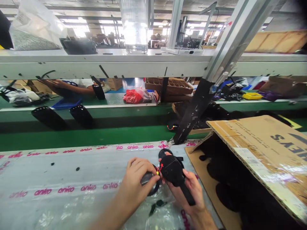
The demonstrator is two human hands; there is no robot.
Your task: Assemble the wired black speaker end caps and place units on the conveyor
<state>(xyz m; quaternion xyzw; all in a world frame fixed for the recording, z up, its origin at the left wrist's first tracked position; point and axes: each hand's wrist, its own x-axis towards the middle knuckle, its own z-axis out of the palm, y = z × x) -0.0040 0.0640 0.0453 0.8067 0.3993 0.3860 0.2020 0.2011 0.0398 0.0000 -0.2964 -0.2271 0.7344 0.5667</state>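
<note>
My right hand [193, 188] is wrapped around a black plastic part [172, 171] with a rounded body and a short handle. Its body tilts away from me, and the handle points down toward my wrist. Short red wires [161, 166] come out at the left side of the body. My left hand [139, 179] pinches a small yellow wire connector [157, 173] at these wires between thumb and fingertips. Below the left fingers is a round black-rimmed part [154, 189], partly hidden by the hand. Another round black piece [163, 152] shows behind the held part.
On the right, an open cardboard box [263, 143] holds dark parts. A slanted metal post [199, 105] rises behind my hands to a shelf [107, 65]. Beyond runs a green conveyor belt [120, 132] carrying black parts [48, 116]. Another person's arm [69, 89] reaches in across it.
</note>
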